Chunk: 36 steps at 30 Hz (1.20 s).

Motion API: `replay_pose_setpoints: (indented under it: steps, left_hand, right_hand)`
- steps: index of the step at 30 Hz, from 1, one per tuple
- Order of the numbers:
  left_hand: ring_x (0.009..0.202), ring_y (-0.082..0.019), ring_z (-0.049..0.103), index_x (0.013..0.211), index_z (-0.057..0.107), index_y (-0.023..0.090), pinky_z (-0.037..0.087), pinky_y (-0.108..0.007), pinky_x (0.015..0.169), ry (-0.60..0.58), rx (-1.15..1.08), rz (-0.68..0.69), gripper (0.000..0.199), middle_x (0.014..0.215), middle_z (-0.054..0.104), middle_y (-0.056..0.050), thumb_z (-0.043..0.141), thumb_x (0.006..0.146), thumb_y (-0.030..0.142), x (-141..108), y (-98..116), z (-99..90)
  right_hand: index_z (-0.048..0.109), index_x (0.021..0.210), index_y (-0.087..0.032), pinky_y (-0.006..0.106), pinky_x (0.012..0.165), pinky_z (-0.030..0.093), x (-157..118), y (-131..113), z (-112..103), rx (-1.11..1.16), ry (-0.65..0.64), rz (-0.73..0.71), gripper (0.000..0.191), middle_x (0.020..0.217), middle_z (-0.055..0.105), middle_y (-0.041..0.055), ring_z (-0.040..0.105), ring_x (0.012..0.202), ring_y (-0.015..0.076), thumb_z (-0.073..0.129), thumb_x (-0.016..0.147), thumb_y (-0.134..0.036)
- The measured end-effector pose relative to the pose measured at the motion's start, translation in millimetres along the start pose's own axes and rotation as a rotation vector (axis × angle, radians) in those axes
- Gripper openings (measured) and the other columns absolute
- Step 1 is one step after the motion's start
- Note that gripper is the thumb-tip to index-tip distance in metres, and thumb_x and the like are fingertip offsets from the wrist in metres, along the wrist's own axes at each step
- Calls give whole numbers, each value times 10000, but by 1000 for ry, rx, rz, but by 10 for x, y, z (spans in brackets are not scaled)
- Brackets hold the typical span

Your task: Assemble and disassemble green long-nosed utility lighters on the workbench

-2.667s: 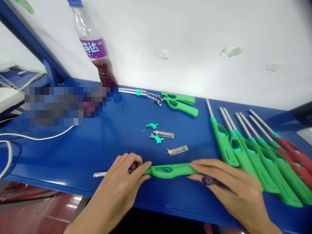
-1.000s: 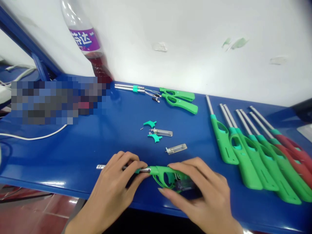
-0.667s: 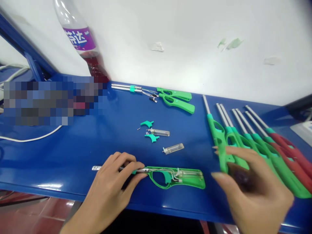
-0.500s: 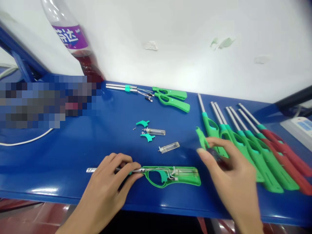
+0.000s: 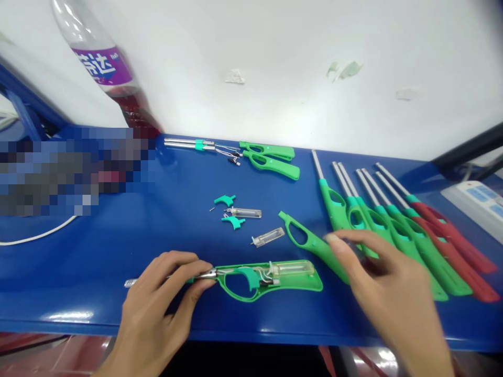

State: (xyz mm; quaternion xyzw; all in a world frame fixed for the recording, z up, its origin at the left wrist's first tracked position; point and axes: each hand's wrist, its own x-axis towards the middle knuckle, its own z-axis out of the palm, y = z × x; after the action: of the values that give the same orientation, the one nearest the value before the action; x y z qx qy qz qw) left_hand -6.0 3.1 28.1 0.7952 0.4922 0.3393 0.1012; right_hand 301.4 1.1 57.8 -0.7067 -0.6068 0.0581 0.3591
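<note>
My left hand (image 5: 165, 301) pinches the metal tube of an opened lighter near the table's front edge. The lighter's green half shell (image 5: 302, 283) lies open side up, showing a clear fuel tank (image 5: 293, 268), white wires and a teal trigger (image 5: 249, 277). My right hand (image 5: 387, 288) is closed, thumb and forefinger together, at the lower end of a loose green shell half (image 5: 310, 242), which slants down to the right. Something dark, partly hidden, sits inside that hand.
Finished-looking green lighters (image 5: 404, 235) and red lighters (image 5: 451, 241) lie in a row at the right, beside a white power strip (image 5: 475, 201). Behind are tubes (image 5: 188, 144), green shells (image 5: 275, 165) and a bottle (image 5: 102, 65). Teal triggers (image 5: 233, 222) and tanks (image 5: 269, 237) lie mid-table.
The loose green shell half, upright and partly hidden by my right hand before, now shows its length and slants. My left hand still holds the tube; the view has shifted slightly.
</note>
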Motion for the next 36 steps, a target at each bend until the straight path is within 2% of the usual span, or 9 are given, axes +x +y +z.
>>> replay_pose_setpoints:
  steps: [2,6,11,15,21,24,27,31,36]
  left_hand:
    - [899,-146,635,1083,673,250,488,-310,816,31,-21,-32,89,1056,631,-3,608,1040,207,-18,3,-14]
    - [896,-128,634,1075,687,266,463,-291,812,97,-19,-104,94,1053,635,18,617,1038,215,-72,5,-32]
    - [875,-125,635,1063,698,270,472,-282,795,141,-18,-150,79,1041,643,25,628,1036,246,-89,1,-43]
    - [881,-109,641,1040,695,263,465,-261,808,148,22,-117,67,1029,645,34,633,1032,238,-70,-2,-46]
    - [893,-91,635,1047,696,261,460,-232,823,141,30,-130,59,1038,645,40,643,1029,242,-70,-12,-39]
    - [904,-94,637,1043,694,258,459,-234,834,139,27,-127,55,1035,646,36,641,1031,249,-71,-16,-30]
    - [892,-89,636,1045,696,263,462,-232,814,138,37,-135,59,1036,647,39,639,1033,250,-74,-17,-22]
    - [859,-83,635,1042,701,273,464,-236,771,139,48,-137,65,1030,649,47,636,1035,265,-86,-15,-24]
    - [900,-98,649,1064,697,271,468,-254,821,115,47,-121,76,1056,651,32,636,1031,238,-95,-29,-34]
  right_hand:
    - [780,824,-284,150,434,479,20,1,-119,64,-103,-1,318,717,744,-63,635,487,79,688,912,-575]
    - [817,860,-309,94,525,540,31,-7,-235,244,-374,-6,306,793,782,-51,741,627,103,628,957,-531]
    - [789,1053,-316,145,630,581,-7,-13,-180,554,-641,135,310,826,783,-15,739,716,122,751,870,-563]
    - [766,1002,-251,207,630,543,-11,-39,-152,540,-815,282,344,895,766,24,674,722,133,757,867,-568]
    - [734,1181,-280,229,808,551,-11,-118,-129,622,-762,427,450,961,770,33,683,850,151,715,893,-625]
    - [775,986,-247,178,659,504,-32,-96,-105,627,-730,403,354,917,725,16,547,626,69,711,911,-586]
    - [785,990,-220,178,436,296,-67,-49,-86,612,-702,421,385,899,676,25,327,517,36,700,916,-588]
    - [726,1230,-250,194,420,167,-100,-7,-67,642,-674,476,474,765,577,-3,255,533,54,692,917,-604]
    - [748,957,-202,212,443,148,-85,21,-60,597,-681,423,387,615,349,-48,234,537,62,728,892,-583]
